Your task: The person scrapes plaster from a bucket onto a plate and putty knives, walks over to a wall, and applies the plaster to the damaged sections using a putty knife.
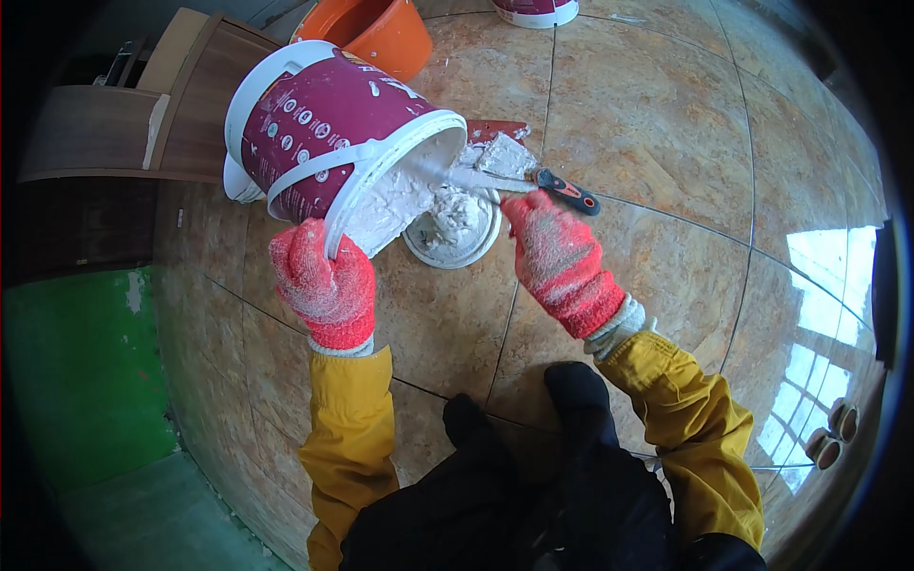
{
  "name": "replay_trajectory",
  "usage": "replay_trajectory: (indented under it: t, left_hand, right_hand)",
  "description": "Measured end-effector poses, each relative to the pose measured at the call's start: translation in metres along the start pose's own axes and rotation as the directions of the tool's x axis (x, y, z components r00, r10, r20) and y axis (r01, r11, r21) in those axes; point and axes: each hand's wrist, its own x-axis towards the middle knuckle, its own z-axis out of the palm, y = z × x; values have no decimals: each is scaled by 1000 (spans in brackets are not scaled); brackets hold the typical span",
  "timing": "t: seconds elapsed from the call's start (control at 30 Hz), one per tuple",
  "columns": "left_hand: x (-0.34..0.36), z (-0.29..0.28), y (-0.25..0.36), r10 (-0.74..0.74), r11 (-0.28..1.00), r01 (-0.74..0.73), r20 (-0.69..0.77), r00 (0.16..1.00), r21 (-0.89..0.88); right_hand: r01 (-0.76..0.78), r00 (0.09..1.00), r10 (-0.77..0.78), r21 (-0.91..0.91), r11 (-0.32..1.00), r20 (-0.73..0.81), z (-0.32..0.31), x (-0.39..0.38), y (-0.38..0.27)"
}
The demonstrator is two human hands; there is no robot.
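Note:
A maroon and white plastic bucket is tipped with its mouth to the right, thick white putty coating its inside. My left hand, in a red knit glove, grips the near rim. A white round lid with a lump of putty lies below the mouth. My right hand, gloved alike, is closed on a putty knife, whose coated blade reaches the mouth. Just beyond its fingers is a black and orange handle; whether it belongs to that knife, I cannot tell. A putty-covered blade lies beside it.
An orange tub stands behind the bucket, and another maroon and white bucket is at the far edge. Brown wooden furniture is on the left. Tan tiles cover the floor; small round objects lie at the right.

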Motion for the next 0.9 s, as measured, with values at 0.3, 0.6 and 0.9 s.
replay_trajectory:
  t: [0.3,0.6,0.9]
  left_hand:
    - [-1,1,1,-6,1000,6,17,1000,27]
    - [-4,0,-6,26,1000,-26,6,1000,4]
    - [-3,-3,-2,32,999,-32,15,999,-24]
  right_hand:
    - [-27,991,12,111,993,131,-5,-18,12]
    - [163,987,-155,218,962,-51,-12,-7,20]
    - [191,977,-186,-47,980,104,-1,45,9]
